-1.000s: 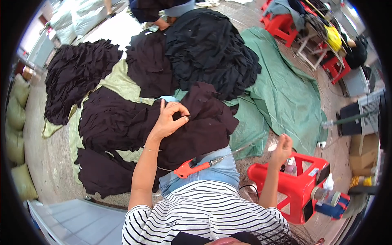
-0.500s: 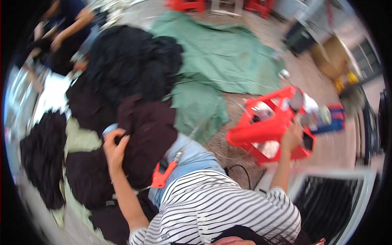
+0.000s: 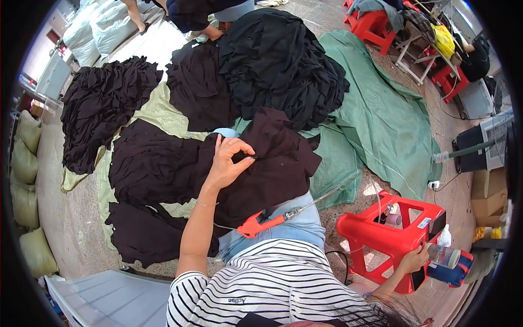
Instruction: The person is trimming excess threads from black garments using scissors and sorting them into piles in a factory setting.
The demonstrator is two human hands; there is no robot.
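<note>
A dark maroon garment lies across my lap. My left hand is above it, thumb and forefinger pinched together on its cloth. My right hand reaches to the far right, its fingers curled at the edge of an upturned red plastic stool, beside a clear plastic jar. What those fingers hold, if anything, is hidden. On my jeans rests a gun-like tool with a red handle and a long thin metal shaft.
Dark garment piles lie ahead and left on pale green sheeting; a large black pile stands beyond. A green tarp spreads ahead right. Another person works at the far edge. Stuffed sacks line the left.
My view has turned left, so the scene sits further right. Thumb and forefinger of my left hand, apart before, now meet on the garment. My right hand stays by the stool.
</note>
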